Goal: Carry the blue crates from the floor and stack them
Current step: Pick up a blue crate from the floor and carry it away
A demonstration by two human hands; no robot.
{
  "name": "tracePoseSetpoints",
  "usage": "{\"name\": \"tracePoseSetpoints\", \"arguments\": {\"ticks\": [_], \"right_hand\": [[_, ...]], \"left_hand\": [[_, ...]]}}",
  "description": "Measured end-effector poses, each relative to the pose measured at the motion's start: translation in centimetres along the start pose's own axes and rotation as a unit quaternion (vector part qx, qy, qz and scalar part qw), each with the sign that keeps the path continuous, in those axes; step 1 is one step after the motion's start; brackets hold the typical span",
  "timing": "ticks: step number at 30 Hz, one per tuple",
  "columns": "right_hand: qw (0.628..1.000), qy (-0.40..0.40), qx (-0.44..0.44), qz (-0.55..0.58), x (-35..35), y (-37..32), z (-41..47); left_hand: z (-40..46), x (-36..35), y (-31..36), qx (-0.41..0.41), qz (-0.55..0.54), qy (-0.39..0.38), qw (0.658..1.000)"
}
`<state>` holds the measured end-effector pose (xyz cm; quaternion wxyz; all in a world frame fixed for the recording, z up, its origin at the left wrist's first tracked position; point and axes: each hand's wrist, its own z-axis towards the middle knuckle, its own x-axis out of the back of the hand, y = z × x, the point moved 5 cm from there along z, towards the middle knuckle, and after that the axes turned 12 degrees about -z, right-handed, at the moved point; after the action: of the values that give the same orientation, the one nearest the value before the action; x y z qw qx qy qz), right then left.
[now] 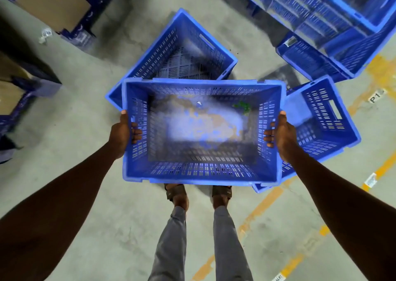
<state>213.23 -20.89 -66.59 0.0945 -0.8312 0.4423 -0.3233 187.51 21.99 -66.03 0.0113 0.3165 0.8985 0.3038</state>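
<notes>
At the far left, cardboard boxes with dark blue edges stand on the concrete floor. Next, the left hand grips the left short wall of the held blue crate; its fingers pass through the handle slot and curl inward, with the thumb lying on the rim. The crate is in the air above the person's feet, open side up, with some dirt and a small green scrap on its bottom. Behind it, an empty blue crate is on the floor, turned at an angle. The right hand holds the opposite wall in the same way, fingers hooked through the slot. To the right, a tilted crate lies on the floor near the yellow floor line. At the upper right is a stack of blue crates, blurred.

I judge the task is partly done: one crate is being carried, and at least two more wait on the floor.
</notes>
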Motion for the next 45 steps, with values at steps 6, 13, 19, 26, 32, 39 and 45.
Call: {"name": "tracePoseSetpoints", "arguments": {"ticks": [6, 13, 19, 26, 32, 39, 45], "right_hand": [[0.999, -0.043, -0.025, 0.002, 0.2, -0.4, 0.4], [0.999, -0.039, -0.014, -0.020, 3.6, -2.9, -7.5], [0.998, -0.048, 0.044, -0.011, 9.3, -7.6, -21.4], [0.990, -0.075, 0.115, -0.036, 13.4, -11.6, -33.7], [0.967, -0.104, 0.197, -0.126, 12.8, -13.8, -38.8], [0.907, -0.184, 0.299, -0.234, 7.5, -14.3, -46.7], [0.832, -0.259, 0.366, -0.328, -1.1, -9.3, -56.6]], "left_hand": [[0.1, 0.4, 0.0, 0.027, -0.015, -0.015, 0.999], [-7.3, 3.2, 2.5, -0.001, -0.016, 0.018, 1.000], [-19.8, 8.5, 7.0, -0.026, -0.039, 0.014, 0.999], [-34.5, 15.3, 8.4, -0.061, -0.097, 0.048, 0.992], [-45.1, 20.8, 1.7, -0.068, -0.179, 0.129, 0.973], [-56.8, 26.6, -10.3, -0.060, -0.288, 0.253, 0.922], [-66.7, 32.3, -24.0, -0.043, -0.393, 0.337, 0.855]]}}
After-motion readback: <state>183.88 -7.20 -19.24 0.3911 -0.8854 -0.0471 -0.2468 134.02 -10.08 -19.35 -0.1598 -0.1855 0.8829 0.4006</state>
